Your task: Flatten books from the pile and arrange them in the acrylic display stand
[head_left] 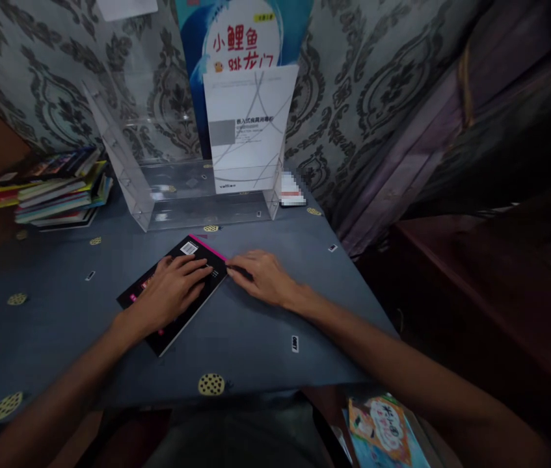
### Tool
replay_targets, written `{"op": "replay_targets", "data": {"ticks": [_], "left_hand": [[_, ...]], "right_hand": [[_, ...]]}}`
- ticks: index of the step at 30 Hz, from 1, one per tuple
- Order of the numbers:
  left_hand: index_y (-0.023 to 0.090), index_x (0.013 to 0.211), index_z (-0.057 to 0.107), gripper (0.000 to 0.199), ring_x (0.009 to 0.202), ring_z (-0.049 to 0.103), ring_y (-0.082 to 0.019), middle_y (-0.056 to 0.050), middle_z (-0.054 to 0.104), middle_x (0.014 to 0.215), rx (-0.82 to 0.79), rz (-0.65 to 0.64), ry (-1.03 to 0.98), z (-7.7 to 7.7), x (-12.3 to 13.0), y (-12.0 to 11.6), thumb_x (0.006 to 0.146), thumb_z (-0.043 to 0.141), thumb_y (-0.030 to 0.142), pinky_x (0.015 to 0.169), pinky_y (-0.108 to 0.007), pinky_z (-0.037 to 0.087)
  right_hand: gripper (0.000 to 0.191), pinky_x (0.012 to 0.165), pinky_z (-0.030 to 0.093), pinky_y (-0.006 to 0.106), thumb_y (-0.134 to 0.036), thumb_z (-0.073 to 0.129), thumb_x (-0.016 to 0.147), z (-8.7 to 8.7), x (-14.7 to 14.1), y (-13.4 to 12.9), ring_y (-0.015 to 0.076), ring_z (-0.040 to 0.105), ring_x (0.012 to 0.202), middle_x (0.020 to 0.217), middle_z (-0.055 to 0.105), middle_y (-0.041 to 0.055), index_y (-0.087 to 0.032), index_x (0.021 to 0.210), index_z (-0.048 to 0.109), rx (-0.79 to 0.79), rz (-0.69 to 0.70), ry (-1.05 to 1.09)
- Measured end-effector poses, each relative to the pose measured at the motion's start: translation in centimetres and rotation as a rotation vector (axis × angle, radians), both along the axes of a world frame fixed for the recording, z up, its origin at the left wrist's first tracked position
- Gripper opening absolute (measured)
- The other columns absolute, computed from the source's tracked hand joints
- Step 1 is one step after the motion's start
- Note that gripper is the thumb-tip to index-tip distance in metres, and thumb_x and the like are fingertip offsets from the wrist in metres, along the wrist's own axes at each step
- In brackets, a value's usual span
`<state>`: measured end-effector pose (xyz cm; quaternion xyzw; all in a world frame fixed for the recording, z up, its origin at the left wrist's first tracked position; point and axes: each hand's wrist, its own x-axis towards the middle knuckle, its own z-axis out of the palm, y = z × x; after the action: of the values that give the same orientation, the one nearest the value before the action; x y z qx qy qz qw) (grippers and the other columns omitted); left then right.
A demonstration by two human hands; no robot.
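A black book [192, 303] with a pink edge and a white barcode label lies flat and slanted on the table. My left hand [172, 283] rests on its cover, fingers stretched out and partly covering it. At the book's right corner, my right hand [260, 276] has its thumb and fingers closed on the edge. Behind the book stands a clear plastic rack [192, 211]. In the rack, a white booklet [250, 143] leans upright in front of a tall blue picture book [255, 29].
A stack of books [63, 188] sits at the table's back left. The table [255, 344] has a blue-grey cloth with pineapple prints. Patterned curtains [377, 71] hang behind. Below the front edge at right is a colourful book [387, 432]. A small white item [293, 190] lies beside the rack.
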<state>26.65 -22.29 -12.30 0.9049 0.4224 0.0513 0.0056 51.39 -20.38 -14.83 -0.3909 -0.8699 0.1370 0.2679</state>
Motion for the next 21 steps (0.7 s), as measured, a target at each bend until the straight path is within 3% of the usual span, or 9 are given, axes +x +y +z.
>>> {"op": "replay_targets", "data": {"ticks": [6,11,15,21], "left_hand": [[0.033,0.146,0.050,0.047,0.144,0.040,-0.034,-0.008,0.048,0.155,-0.065,0.065,-0.012,-0.9,-3.4,0.2,0.102,0.041,0.048,0.102,-0.055,0.047],[0.031,0.143,0.055,0.045,0.139,0.046,-0.037,-0.010,0.053,0.151,0.000,0.197,0.036,-0.8,-2.8,-0.5,0.101,0.045,0.046,0.092,-0.057,0.053],[0.027,0.142,0.055,0.045,0.133,0.051,-0.038,-0.012,0.057,0.146,0.082,0.274,0.102,-0.3,-1.4,-1.0,0.102,0.044,0.042,0.085,-0.059,0.056],[0.022,0.144,0.054,0.046,0.126,0.054,-0.037,-0.013,0.057,0.145,0.107,0.301,0.170,0.2,-0.1,-0.8,0.102,0.045,0.039,0.080,-0.056,0.059]], "right_hand": [[0.019,0.088,0.051,0.038,-0.021,0.051,0.100,1.3,-1.2,-1.9,0.0219,0.068,0.091,0.099,0.074,0.0090,-0.018,0.105,0.069,-0.050,-0.040,-0.144],[0.026,0.100,0.051,0.049,-0.028,0.049,0.102,1.1,-2.0,-2.5,0.0289,0.061,0.119,0.127,0.065,0.0167,-0.016,0.118,0.064,-0.077,0.026,-0.119],[0.033,0.105,0.050,0.052,-0.032,0.047,0.103,0.1,-2.2,-0.6,0.0285,0.059,0.125,0.136,0.061,0.0160,-0.018,0.132,0.057,-0.114,0.055,-0.056],[0.034,0.110,0.047,0.050,-0.027,0.045,0.103,-1.6,-2.0,3.9,0.0259,0.057,0.128,0.138,0.061,0.0134,-0.019,0.134,0.056,-0.087,0.063,0.032]]}}
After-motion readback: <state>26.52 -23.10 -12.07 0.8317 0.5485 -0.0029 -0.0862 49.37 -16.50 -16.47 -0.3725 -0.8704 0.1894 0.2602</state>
